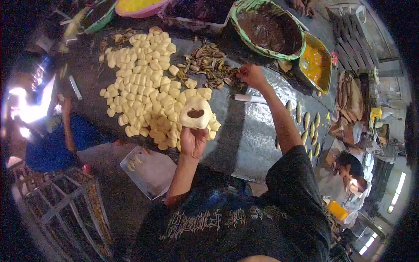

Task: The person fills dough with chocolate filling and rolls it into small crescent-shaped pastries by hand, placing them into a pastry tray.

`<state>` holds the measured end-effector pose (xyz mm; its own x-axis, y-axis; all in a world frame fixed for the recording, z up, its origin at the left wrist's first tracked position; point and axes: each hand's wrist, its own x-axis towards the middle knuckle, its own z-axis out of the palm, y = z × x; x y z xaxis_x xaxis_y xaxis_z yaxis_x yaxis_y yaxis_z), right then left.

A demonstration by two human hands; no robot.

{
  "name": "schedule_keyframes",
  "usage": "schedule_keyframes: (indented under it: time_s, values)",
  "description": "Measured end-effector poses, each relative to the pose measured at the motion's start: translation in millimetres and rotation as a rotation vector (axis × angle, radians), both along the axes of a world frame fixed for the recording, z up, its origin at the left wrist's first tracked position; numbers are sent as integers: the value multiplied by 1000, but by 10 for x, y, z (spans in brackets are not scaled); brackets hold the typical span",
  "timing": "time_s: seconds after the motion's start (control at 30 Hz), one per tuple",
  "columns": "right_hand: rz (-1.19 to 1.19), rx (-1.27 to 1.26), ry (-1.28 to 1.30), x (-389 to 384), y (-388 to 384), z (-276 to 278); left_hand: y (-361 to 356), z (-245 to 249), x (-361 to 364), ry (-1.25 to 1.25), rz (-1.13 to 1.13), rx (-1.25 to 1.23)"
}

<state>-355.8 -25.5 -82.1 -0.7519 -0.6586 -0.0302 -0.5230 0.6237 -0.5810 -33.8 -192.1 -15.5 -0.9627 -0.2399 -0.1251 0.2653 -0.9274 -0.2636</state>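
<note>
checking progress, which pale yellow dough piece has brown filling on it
The flattened pale dough round in the left hand: it alone carries a dark brown dab at its centre; those on the grey table are plain lumps.

Table: a long work table (pixel 248 131) under a crinkled, silvery sheet that shines.
Floor: bare grey floor (pixel 109 192), dull, below the table's near edge.
Rack: a metal-framed rack (pixel 61 205) stands at lower left.
Windows: bright windows (pixel 399 183) at the far right edge, white with daylight.
Light: daylight; a hard glare (pixel 26 109) burns out the left side.
Far corner: dark slats (pixel 349 35), perhaps a wooden pallet; the lens edge blurs them.
</note>
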Motion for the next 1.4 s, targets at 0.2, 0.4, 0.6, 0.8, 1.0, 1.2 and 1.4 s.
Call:
schedule_keyframes:
  time_s: [0.2, 0.4, 0.6, 0.8, 1.0, 1.2, 1.4]
  values:
    - [-3, 14, -93, 10, -69, 103, -503, -146, -182, -72, -43, 53]
    - [-43, -15, -108, -84, -39, 1, -899, -310, -298, -24, -15, -10]
    - [-3, 14, -115, -84, -299, 277, -966, -204, -347, -52, -14, 6]
    - [71, 185, 70, 66, -437, 271, -818, -219, -336, 91, -15, 94]
    - [10, -24, 49, 328, -371, 653, -492, 115, -300, 73, 49, 14]
    - [-44, -600, -436, 1422, -390, 2157, -55, 210, -150, 66, 35, -140]
    - [258, -580, 35, 2139, 161, 2881, 542, 474, -28, 120, -97, -307]
